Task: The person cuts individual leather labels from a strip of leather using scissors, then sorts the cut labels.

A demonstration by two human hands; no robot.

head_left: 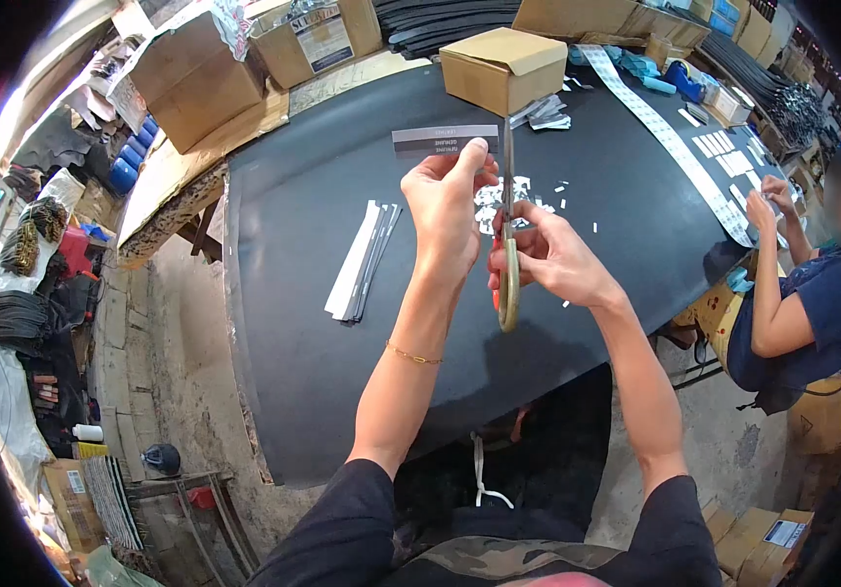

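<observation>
My left hand (445, 201) pinches a dark printed label strip (430, 140) between thumb and fingers, above the black table (313, 391). Beside it, my right hand (557, 256) is closed round the handles of the scissors (508, 284). Their blades point away from me, at the right end of the strip. A fanned stack of long white and dark strips (365, 260) lies left of my hands. Under and behind my hands is a pile of small white cut pieces (510, 191).
A closed cardboard box (501, 70) stands at the table's back. Right of it runs a long white printed band (655, 127). At the right edge sits a co-worker (792, 293), hands over small white pieces. More cardboard boxes (185, 83) stand at the back left.
</observation>
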